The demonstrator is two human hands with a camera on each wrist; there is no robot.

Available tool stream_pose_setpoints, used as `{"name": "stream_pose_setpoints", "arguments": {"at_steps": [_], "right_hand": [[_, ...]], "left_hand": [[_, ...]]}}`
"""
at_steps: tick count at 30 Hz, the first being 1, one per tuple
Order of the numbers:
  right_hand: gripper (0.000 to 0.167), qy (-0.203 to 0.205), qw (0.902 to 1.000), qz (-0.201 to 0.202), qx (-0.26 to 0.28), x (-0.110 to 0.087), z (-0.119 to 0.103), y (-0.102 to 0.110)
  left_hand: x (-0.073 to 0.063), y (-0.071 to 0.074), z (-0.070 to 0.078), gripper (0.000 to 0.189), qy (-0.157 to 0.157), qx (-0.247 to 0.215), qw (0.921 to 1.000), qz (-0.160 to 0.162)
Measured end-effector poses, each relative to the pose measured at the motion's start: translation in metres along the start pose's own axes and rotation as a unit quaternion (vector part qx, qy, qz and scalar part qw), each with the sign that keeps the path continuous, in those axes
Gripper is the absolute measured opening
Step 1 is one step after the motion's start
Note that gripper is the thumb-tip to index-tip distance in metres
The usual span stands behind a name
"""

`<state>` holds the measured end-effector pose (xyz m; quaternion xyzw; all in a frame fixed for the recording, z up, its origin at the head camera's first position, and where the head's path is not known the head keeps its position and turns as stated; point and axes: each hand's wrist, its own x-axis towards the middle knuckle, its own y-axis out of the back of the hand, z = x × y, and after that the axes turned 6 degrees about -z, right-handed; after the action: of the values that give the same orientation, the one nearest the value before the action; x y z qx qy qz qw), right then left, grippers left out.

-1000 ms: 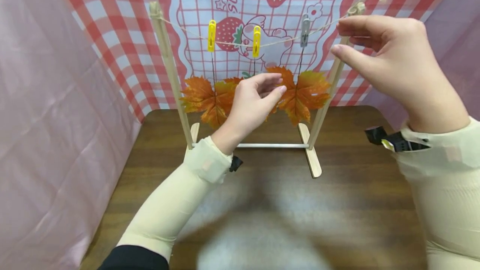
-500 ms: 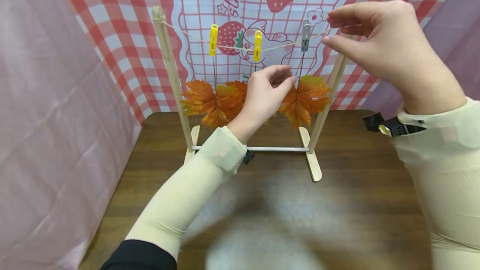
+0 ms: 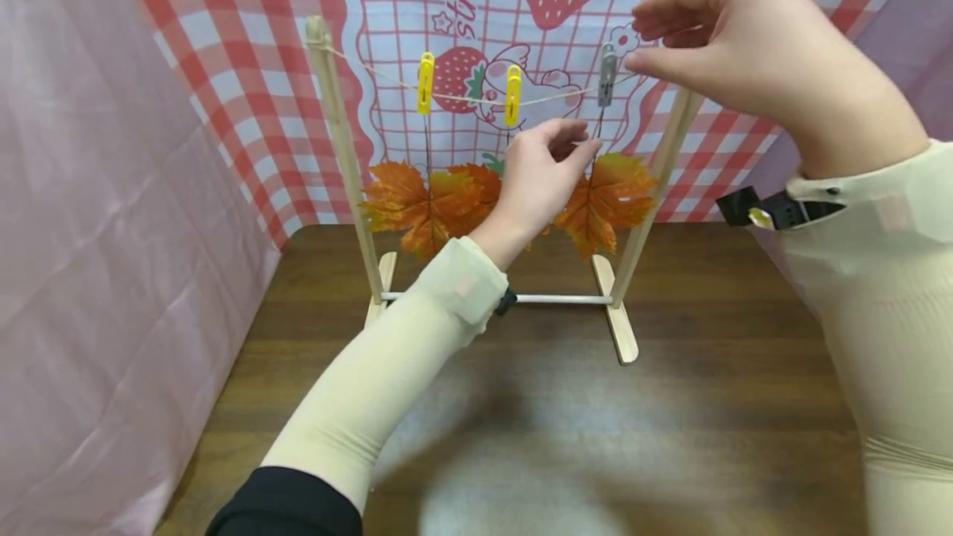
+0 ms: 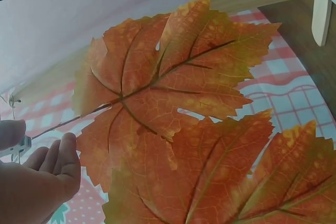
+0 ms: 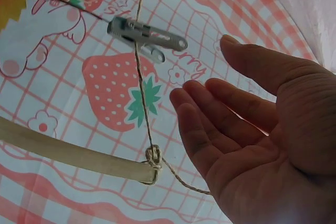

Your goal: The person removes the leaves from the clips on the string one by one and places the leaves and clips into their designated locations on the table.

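A small wooden rack stands on the brown tabletop, with a string stretched between its two posts. Three pegs sit on the string: two yellow pegs toward the rack's left post and a grey peg near its right post. An orange maple leaf hangs by its thin stem below the grey peg, in front of the rack's crossbar.

The left hand is raised inside the rack, its fingertips closing around the stem just above the leaf; whether they actually pinch it cannot be told. The right hand hovers at the top of the rack's right post, fingers relaxed and spread, holding nothing, thumb and forefinger just beside the grey peg. Two more orange leaves hang under the yellow pegs, left of the left hand.
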<state>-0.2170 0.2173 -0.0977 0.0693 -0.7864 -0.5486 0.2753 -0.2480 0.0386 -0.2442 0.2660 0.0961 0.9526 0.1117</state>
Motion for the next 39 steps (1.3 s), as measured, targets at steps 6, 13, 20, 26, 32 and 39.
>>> {"name": "stream_pose_setpoints", "arguments": {"at_steps": [6,13,20,26,32,39], "right_hand": [[0.051,-0.009,0.9990,-0.032,-0.028,0.010,0.000,0.003],[0.054,0.000,0.9966,-0.072,-0.040,0.024,0.001,0.006],[0.053,-0.005,0.9906,-0.126,-0.055,0.037,0.006,0.007],[0.053,-0.013,0.9861,-0.156,-0.058,0.046,0.012,0.006],[0.055,-0.016,0.9811,-0.182,-0.065,0.057,0.016,0.005],[0.056,-0.020,0.9777,-0.192,-0.083,0.063,0.018,0.006]], "left_hand": [[0.006,-0.002,0.001,0.030,-0.005,0.019,0.9998,0.002],[0.014,0.000,0.004,0.027,-0.012,0.051,0.9986,0.006],[0.022,0.000,0.002,0.025,0.000,0.066,0.9978,0.005],[0.026,-0.002,-0.002,0.023,0.001,0.067,0.9977,-0.008],[0.029,-0.003,-0.005,0.020,-0.012,0.069,0.9974,-0.012],[0.031,-0.004,-0.005,0.019,-0.025,0.081,0.9963,-0.015]]}}
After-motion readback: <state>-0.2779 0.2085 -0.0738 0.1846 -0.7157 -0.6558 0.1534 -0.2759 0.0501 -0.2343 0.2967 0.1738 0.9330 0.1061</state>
